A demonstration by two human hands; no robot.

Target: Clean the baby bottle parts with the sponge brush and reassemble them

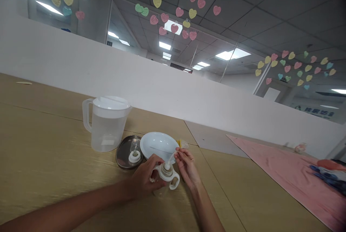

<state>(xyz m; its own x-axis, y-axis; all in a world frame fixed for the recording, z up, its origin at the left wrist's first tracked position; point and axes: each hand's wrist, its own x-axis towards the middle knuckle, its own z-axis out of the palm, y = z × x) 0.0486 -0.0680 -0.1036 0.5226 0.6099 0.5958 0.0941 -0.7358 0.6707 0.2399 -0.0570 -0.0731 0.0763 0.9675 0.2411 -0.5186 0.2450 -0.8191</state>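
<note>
A clear baby bottle (161, 185) with a white two-handled collar stands in front of me, its mouth uncovered. My left hand (147, 176) is closed around the bottle's left side and handle. My right hand (187, 165) pinches the thin handle of a small white scoop (169, 163), whose head is at the bottle mouth. Whether the scoop holds anything is too small to tell. Just beyond the bottle sits a white bowl (155, 141). To its left, a metal tray (124, 154) carries a bottle teat with a white ring (134, 156).
A lidded translucent pitcher (106, 131) with liquid stands left of the tray. Behind my right hand are a clear item (184, 144) and something yellow, partly hidden. A pink cloth (286, 167) covers the table's right side, with folded fabric on it. A white wall (162, 87) borders the back.
</note>
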